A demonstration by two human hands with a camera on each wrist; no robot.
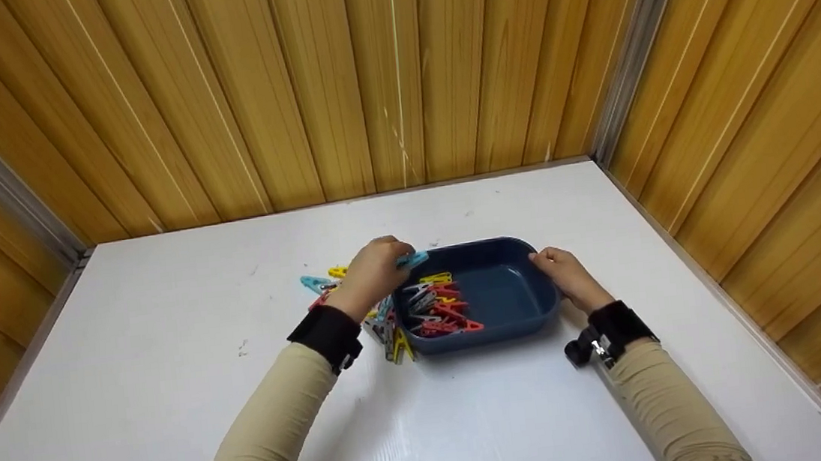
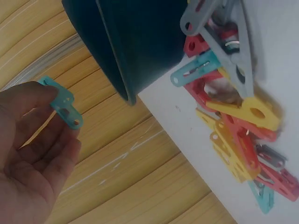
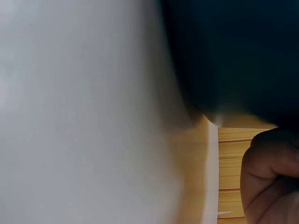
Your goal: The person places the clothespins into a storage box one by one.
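Observation:
My left hand (image 1: pixel 377 270) pinches a light-blue clothespin (image 2: pixel 63 102) between thumb and fingers, at the left rim of a dark blue rectangular bin (image 1: pixel 481 338). My right hand (image 1: pixel 565 273) grips the bin's right rim, thumb over the edge; the wall hides its other fingers. Inside the bin, red, grey and yellow clothespins (image 1: pixel 442 306) lie heaped toward the left end. Outside its left wall, under and around my left wrist, spreads a loose pile of mixed clothespins (image 2: pixel 238 121) in yellow, red, grey and light blue.
A white table (image 1: pixel 167 359) carries the bin and the pile. Wood-patterned panels (image 1: pixel 365 77) rise behind the table's back edge and along its sides, with grey metal posts (image 1: pixel 627 51) at the corners.

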